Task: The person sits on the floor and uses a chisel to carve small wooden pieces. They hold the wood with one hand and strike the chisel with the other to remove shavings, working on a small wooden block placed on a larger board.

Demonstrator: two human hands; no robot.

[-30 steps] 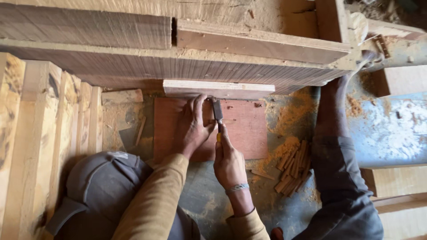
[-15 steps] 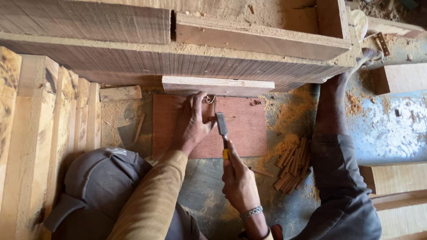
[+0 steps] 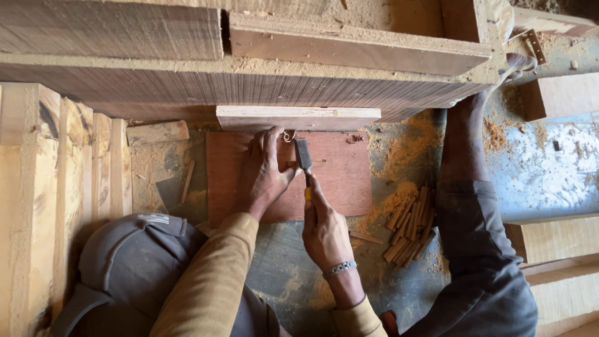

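Observation:
My left hand point(image 3: 262, 173) lies on a reddish-brown board point(image 3: 340, 181) on the floor, fingers toward the board's far edge, the thumb pinning a thin wooden strip point(image 3: 317, 164). A small metal ring point(image 3: 289, 135) sits just past the fingertips. My right hand point(image 3: 324, 232) grips a chisel point(image 3: 304, 156) by its yellow handle. The steel blade points away from me and rests on the strip beside the left thumb. A pale plank point(image 3: 298, 117) lies across the board's far edge.
A pile of short wooden sticks point(image 3: 410, 223) lies right of the board amid sawdust. A leg in dark trousers point(image 3: 480, 249) stretches along the right. Upright planks point(image 3: 62, 162) stand at left, and a large timber frame point(image 3: 249, 68) runs along the top. A grey cap point(image 3: 134, 262) shows below.
My right hand drew the chisel back toward me half a second ago, then pushed it forward again onto the strip. My left hand has stayed on the board.

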